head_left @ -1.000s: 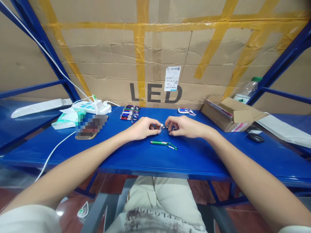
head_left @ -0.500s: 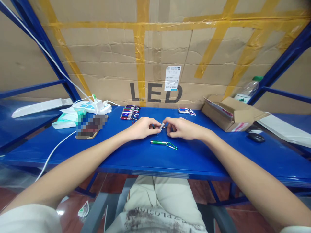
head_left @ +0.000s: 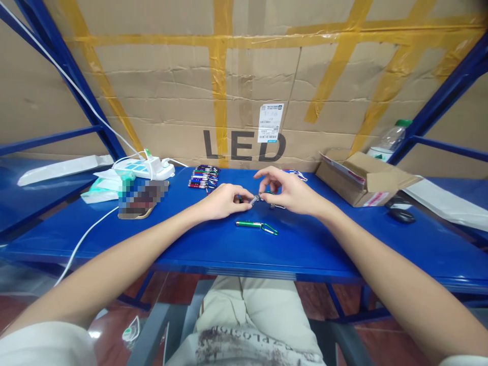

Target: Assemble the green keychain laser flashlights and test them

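Note:
My left hand point(head_left: 224, 201) is closed round a small keychain flashlight point(head_left: 253, 200), whose silver tip sticks out to the right. My right hand point(head_left: 284, 192) meets that tip with thumb and a finger pinched on a small part at its end, the other fingers lifted and spread. Both hands hover just above the blue table point(head_left: 213, 244). A green flashlight with a carabiner clip point(head_left: 256, 226) lies on the table right in front of my hands.
A row of several small flashlights point(head_left: 204, 178) lies behind my left hand, a few more point(head_left: 295, 174) behind my right. An open cardboard box point(head_left: 362, 180) sits at right, a power strip point(head_left: 143, 166) and cable at left. Taped cardboard walls off the back.
My right hand has risen slightly and its fingers have spread upward while still pinching at the flashlight's tip. The left hand has stayed put.

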### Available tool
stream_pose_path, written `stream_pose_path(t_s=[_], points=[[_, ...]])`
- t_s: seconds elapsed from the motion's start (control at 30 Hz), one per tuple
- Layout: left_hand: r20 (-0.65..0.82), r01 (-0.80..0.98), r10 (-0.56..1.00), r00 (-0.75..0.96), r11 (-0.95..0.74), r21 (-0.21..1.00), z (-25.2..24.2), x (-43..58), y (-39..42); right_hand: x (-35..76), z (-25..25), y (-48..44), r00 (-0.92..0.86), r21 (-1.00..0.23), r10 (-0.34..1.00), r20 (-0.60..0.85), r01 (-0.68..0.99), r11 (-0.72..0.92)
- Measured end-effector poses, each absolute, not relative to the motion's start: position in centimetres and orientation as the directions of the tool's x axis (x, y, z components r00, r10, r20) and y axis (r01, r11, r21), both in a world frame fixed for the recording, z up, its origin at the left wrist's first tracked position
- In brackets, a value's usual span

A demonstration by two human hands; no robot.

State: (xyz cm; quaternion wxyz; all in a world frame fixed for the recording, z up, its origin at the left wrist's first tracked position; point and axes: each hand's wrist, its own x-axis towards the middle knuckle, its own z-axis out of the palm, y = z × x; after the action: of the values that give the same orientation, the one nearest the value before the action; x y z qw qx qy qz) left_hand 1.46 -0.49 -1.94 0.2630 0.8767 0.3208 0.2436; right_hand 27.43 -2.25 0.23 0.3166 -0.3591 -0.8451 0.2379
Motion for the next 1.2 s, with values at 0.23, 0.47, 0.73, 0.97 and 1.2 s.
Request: stream_pose_path(t_s=[0.23,0.47,0.73,0.97,1.2], points=[[0.268,0.413,0.685,0.677,-0.655,0.632,-2.0,1.5,-0.5,27.1,0.2,-2.4,-0.545,-0.635,0.757,0.361,0.451,0.628],[0.256,0.413,0.689,0.678,-0.646,0.642,-2.1,1.6,-0.5,27.0,0.3,-2.5,-0.548,-0.650,0.756,0.357,0.436,0.623],[0.255,0.412,0.695,0.672,-0.637,0.652,-2.2,1.6,-0.4,27.4,0.4,-2.2,-0.522,-0.625,0.764,0.380,0.463,0.628],[0.295,0.463,0.709,0.640,-0.662,0.589,-2.1,1.6,-0.5,29.2,0.8,-1.3,-0.577,-0.423,0.797,0.178,0.686,0.591],[0.294,0.471,0.715,0.634,-0.658,0.587,-2.1,1.6,-0.5,29.4,0.2,-0.9,-0.656,-0.411,0.753,0.052,0.673,0.615]])
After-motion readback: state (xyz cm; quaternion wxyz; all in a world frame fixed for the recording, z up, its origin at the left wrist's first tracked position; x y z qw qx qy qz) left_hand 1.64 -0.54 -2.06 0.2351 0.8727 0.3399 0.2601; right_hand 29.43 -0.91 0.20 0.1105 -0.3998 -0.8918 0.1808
